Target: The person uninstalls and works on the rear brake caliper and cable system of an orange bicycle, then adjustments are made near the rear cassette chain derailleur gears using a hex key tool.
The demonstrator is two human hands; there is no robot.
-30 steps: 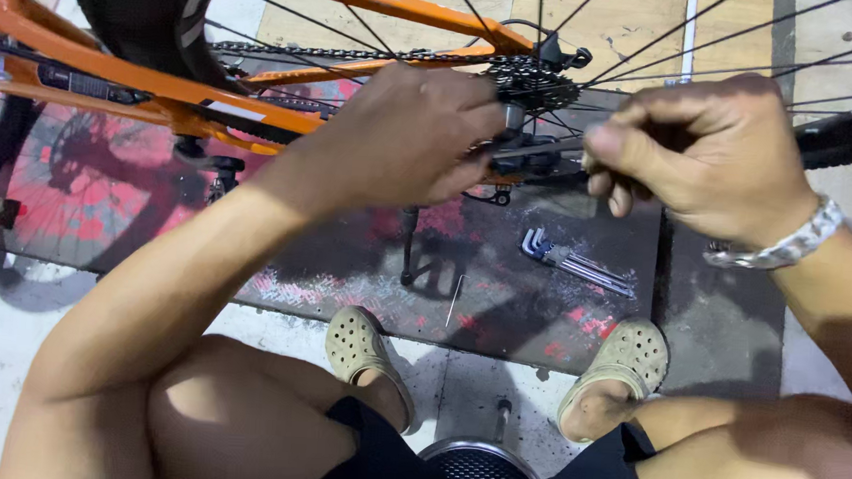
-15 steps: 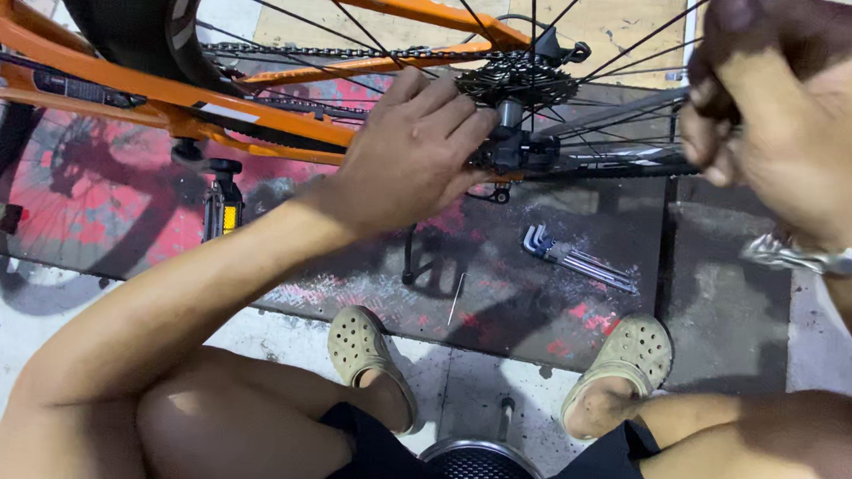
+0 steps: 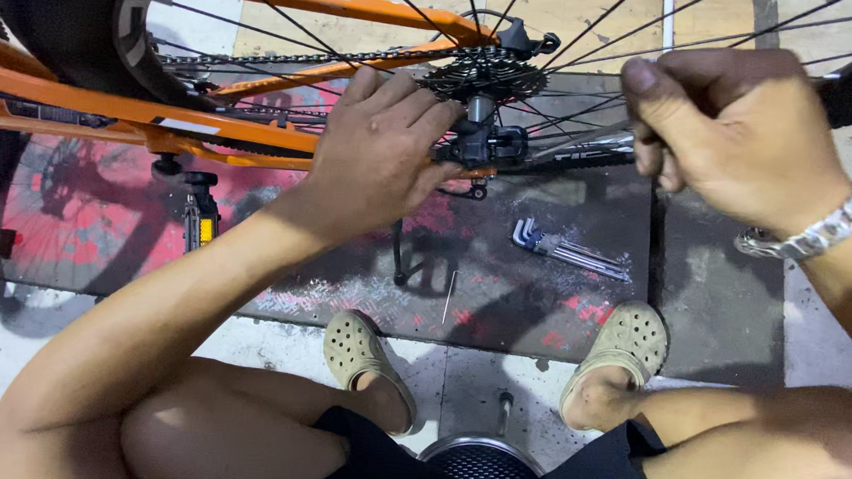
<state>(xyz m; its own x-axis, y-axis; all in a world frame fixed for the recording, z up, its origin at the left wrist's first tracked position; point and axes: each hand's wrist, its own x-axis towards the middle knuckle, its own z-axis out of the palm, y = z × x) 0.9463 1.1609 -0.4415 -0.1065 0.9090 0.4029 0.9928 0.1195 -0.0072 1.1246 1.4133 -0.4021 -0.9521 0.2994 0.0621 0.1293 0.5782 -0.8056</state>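
Note:
An orange bicycle point(image 3: 257, 124) stands across the top of the view. Its rear cassette point(image 3: 483, 72) and black rear derailleur point(image 3: 484, 143) are near the middle. My left hand point(image 3: 382, 155) wraps over the chainstay, with its fingertips against the derailleur. My right hand point(image 3: 733, 129) is to the right of the derailleur. Its thumb and fingers pinch a thin silver cable point(image 3: 587, 141) that runs back toward the derailleur. A metal bracelet point(image 3: 825, 231) is on my right wrist.
A folding hex key set point(image 3: 566, 247) and a thin metal pin point(image 3: 449, 297) lie on the dark tread-plate floor point(image 3: 501, 292). A pedal point(image 3: 199, 218) hangs at the left. My feet in beige clogs point(image 3: 367, 353) point(image 3: 625, 342) rest at the plate's edge, with a round stool point(image 3: 482, 461) below.
My right hand left the derailleur, pulled up and to the right, then came slightly back with its fingers pinched. My left hand stayed on the chainstay.

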